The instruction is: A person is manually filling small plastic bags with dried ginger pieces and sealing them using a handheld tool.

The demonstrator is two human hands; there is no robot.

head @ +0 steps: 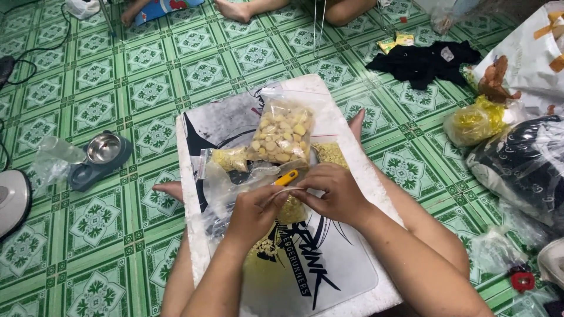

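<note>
Now two hands pinch a little bag over a white board.

Both hands — the left hand (254,212) and the right hand (335,194) — close their fingers on the top of a small clear bag (292,209) of yellow bits. Just above lies a yellow cutter (285,177) and a bigger bag of pale chunks (281,136) — all on the white board (358,170).

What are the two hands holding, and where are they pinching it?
Both the left hand and right hand pinch the top of a small clear bag of yellow bits.
</note>
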